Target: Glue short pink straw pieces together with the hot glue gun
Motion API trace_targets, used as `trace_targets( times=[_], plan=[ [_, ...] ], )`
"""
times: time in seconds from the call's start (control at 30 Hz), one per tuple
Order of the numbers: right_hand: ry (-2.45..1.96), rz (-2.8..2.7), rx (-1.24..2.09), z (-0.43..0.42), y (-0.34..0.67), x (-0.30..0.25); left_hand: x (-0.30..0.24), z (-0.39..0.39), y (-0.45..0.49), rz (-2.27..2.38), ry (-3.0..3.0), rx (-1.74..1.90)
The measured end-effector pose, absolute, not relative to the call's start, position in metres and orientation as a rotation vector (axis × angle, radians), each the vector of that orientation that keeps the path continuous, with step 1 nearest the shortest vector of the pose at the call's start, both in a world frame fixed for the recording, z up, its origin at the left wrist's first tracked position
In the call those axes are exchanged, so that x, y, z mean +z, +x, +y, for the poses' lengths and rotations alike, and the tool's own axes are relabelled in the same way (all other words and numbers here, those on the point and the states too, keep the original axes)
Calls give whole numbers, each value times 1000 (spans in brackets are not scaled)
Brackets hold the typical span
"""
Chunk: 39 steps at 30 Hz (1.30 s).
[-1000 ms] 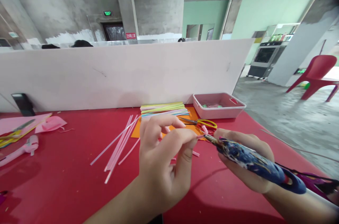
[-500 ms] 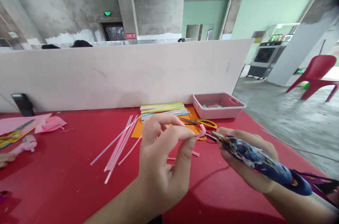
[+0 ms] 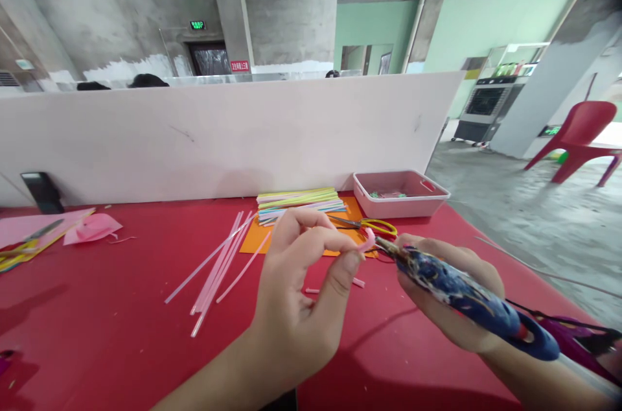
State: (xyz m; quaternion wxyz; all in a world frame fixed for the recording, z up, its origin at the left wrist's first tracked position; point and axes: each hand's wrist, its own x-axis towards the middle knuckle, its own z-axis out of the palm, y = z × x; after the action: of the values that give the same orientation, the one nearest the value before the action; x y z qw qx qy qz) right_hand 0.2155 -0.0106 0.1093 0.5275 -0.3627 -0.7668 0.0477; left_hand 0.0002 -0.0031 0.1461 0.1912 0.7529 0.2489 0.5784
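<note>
Above the red table, my left hand is closed, pinching a short curled piece of pink straw between thumb and forefinger. My right hand wraps round a blue pen-shaped hot glue gun, smeared with whitish residue. Its metal nozzle is right by the curled end of the straw piece; I cannot tell whether they touch. A translucent stick comes out of the gun's rear. Behind my hands, yellow-handled scissors lie on an orange sheet, partly hidden.
Several pink straws lie left of my hands. A bundle of coloured straws rests at the back, beside a pink bin. A white partition bounds the table. Pink paper and a black object are at far left.
The glue gun's nozzle has come slightly left, closer to the curled straw piece. At the far left, another person's hand and the pink item it held have gone from view.
</note>
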Motion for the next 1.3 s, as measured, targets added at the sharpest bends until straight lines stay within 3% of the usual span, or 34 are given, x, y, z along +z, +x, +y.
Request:
trace_targets(
  times=[1.3],
  plan=[
    [-875,-1878,194,-7,216,109,147,-1,2,700,2101,1582]
  ],
)
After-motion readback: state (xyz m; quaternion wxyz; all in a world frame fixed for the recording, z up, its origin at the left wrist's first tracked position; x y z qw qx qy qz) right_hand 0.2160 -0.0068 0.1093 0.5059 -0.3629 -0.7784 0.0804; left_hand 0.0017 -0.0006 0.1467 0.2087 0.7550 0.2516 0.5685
